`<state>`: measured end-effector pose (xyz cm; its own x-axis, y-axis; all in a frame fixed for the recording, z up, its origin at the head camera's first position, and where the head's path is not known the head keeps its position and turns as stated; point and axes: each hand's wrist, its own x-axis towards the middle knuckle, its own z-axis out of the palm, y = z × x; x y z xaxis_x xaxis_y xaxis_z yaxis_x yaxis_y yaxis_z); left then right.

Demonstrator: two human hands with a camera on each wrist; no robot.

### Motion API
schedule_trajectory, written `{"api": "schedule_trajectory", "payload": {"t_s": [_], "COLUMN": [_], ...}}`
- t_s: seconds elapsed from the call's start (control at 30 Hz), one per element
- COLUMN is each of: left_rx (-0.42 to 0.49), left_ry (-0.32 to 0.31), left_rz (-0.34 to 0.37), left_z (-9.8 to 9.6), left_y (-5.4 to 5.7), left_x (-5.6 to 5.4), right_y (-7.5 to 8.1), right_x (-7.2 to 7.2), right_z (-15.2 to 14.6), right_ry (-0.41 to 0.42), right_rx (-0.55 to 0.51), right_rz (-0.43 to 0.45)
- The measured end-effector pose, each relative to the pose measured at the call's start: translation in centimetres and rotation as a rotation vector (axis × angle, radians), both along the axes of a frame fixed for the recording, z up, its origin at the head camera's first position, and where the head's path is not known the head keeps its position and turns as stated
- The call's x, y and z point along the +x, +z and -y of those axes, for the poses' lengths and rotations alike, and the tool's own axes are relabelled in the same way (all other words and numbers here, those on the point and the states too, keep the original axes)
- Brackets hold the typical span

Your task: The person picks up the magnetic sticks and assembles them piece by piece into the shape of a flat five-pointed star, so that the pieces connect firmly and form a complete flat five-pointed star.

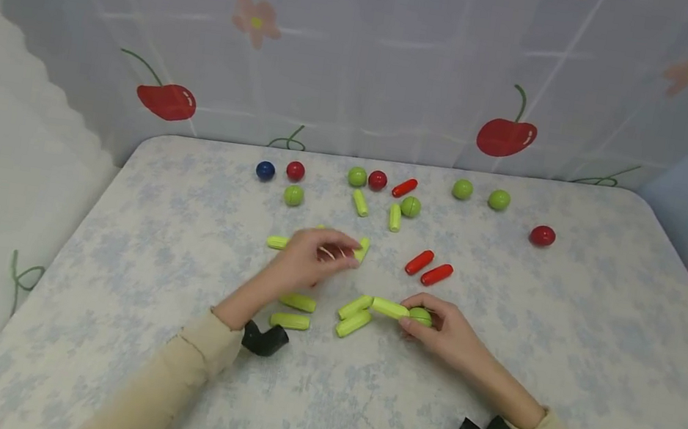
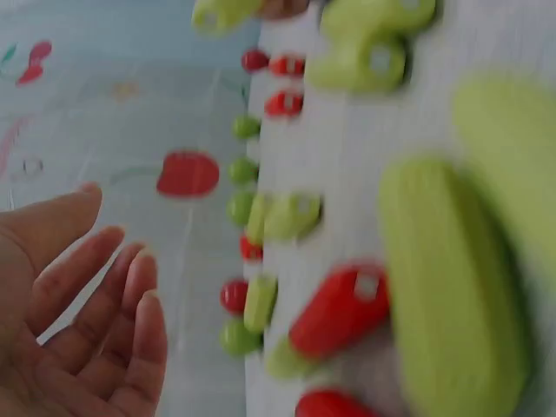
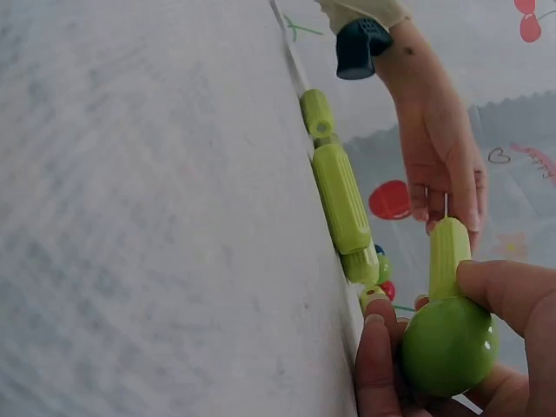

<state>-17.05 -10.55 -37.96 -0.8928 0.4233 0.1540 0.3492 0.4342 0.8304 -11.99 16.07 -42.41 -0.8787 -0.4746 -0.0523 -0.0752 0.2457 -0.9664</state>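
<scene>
My right hand (image 1: 440, 329) pinches a green round bead (image 3: 450, 346) between thumb and fingers. End to end with it is a light-green ribbed cylinder bead (image 3: 449, 252), the thumb tip against its side. From that bead's far end a thin white string (image 3: 446, 206) sticks out towards my left hand (image 1: 315, 251). The left fingers are loosely bent, thumb apart from them in the left wrist view. Cylinder beads lie around the left hand, including one yellow-green bead (image 1: 290, 321) near the wrist. Two more, such as this light-green bead (image 1: 354, 323), lie between the hands.
Beyond the hands lie two red cylinder beads (image 1: 420, 262). Along the table's (image 1: 602, 320) far side are a blue ball bead (image 1: 265, 171), red ball beads (image 1: 542, 235) and several green ball beads (image 1: 463, 189). A printed curtain (image 1: 367, 62) hangs behind.
</scene>
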Motion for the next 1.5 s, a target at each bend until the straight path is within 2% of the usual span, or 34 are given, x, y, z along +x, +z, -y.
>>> {"api": "schedule_trajectory", "payload": {"t_s": [0.07,0.13,0.2,0.27,0.33,0.43,0.53,0.63,0.7,0.77,0.87,1.0,1.13,1.27,1.5], "left_rx": [-0.039,-0.101,-0.187,-0.296,-0.392,-0.497,-0.533,-0.538,-0.508,-0.436,-0.276,-0.078,0.044,0.087,0.094], "left_ry": [0.136,0.251,0.303,0.304,0.274,0.247,0.239,0.244,0.242,0.229,0.188,0.074,-0.068,-0.149,-0.173], "left_rz": [-0.045,-0.068,-0.054,-0.014,0.015,0.03,0.022,0.017,0.021,0.046,0.097,0.165,0.215,0.248,0.263], "left_z": [2.0,4.0,5.6,6.5,6.8,6.8,7.0,7.1,7.0,6.7,5.6,3.1,0.7,-0.9,-2.2], "left_y": [0.3,0.1,-0.4,-0.8,-1.0,-1.1,-1.2,-1.2,-0.9,-0.6,0.2,0.9,0.8,0.2,-0.8], "left_x": [-2.4,-4.8,-6.7,-8.0,-8.7,-9.1,-9.1,-8.8,-8.1,-7.1,-4.9,-1.9,0.2,1.3,2.0], "right_y": [0.0,0.0,-0.1,-0.1,-0.2,-0.2,-0.2,-0.1,-0.1,-0.1,-0.1,0.0,0.0,0.2,0.4], "right_x": [-0.1,-0.2,-0.2,-0.2,-0.1,0.0,-0.1,-0.2,-0.2,-0.3,-0.2,-0.1,-0.1,0.0,0.1], "right_z": [-0.2,-0.4,-0.4,-0.3,-0.2,-0.2,-0.1,-0.1,-0.2,-0.2,-0.2,-0.2,-0.2,-0.2,-0.2], "right_ry": [-0.024,-0.037,-0.045,-0.052,-0.058,-0.054,-0.047,-0.047,-0.05,-0.05,-0.041,-0.031,-0.031,-0.028,0.0], "right_rx": [-0.015,-0.029,-0.037,-0.038,-0.038,-0.051,-0.07,-0.096,-0.106,-0.119,-0.134,-0.137,-0.106,-0.065,-0.045], "right_rz": [0.034,0.066,0.09,0.11,0.126,0.131,0.114,0.107,0.117,0.138,0.158,0.151,0.142,0.134,0.135]}}
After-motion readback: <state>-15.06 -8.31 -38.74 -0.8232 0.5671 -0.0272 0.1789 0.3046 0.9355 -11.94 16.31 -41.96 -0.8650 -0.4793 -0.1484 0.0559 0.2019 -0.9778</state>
